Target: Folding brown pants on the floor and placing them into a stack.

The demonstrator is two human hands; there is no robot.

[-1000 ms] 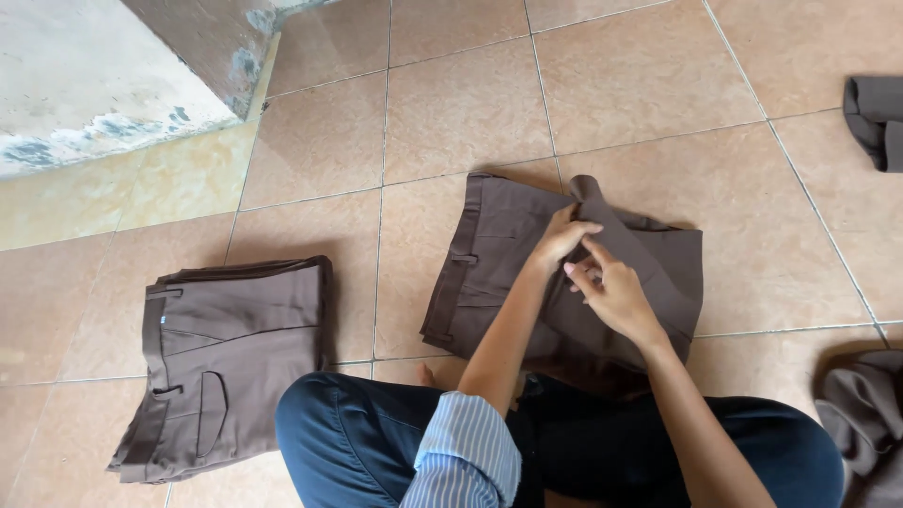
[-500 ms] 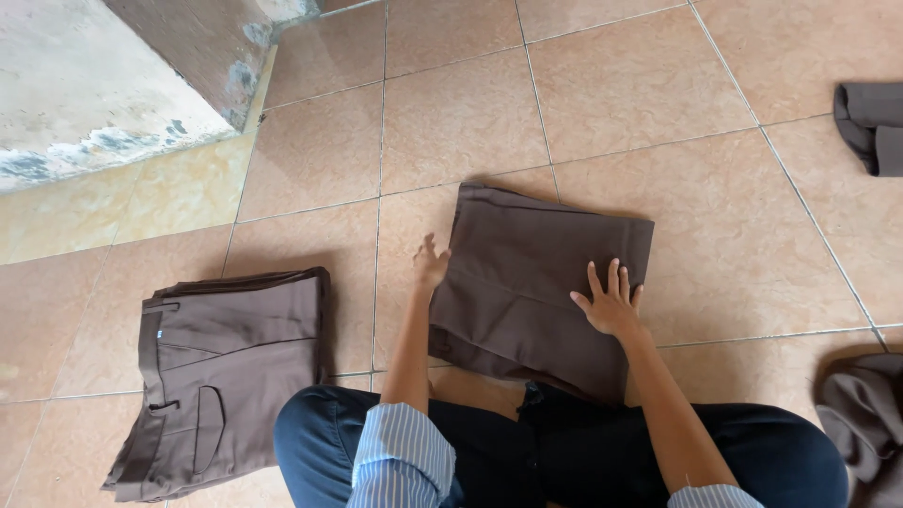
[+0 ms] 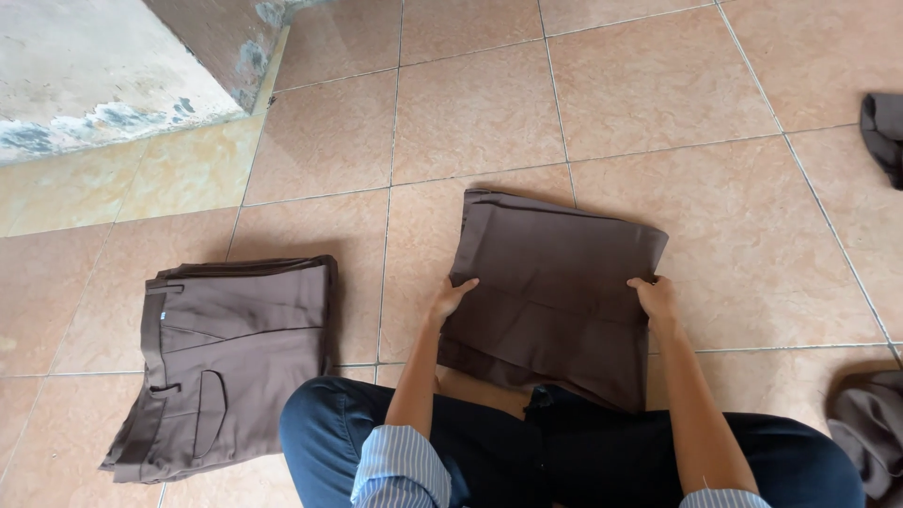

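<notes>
While the folded brown trousers (image 3: 550,287) lie flat on the tiled floor (image 3: 470,122) just ahead of the person's crossed legs, the left hand (image 3: 451,298) and right hand (image 3: 656,296) each curl fingers around an opposite side edge, gripping the folded layers together. Beside the left knee, a finished brown stack (image 3: 230,362) sits apart, out of the working space.

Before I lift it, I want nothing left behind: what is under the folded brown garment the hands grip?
The folded brown garment lies on the tiled floor, its near edge over the person's dark trousers. Left hand and right hand grip its sides. Whatever lies beneath stays covered.
</notes>
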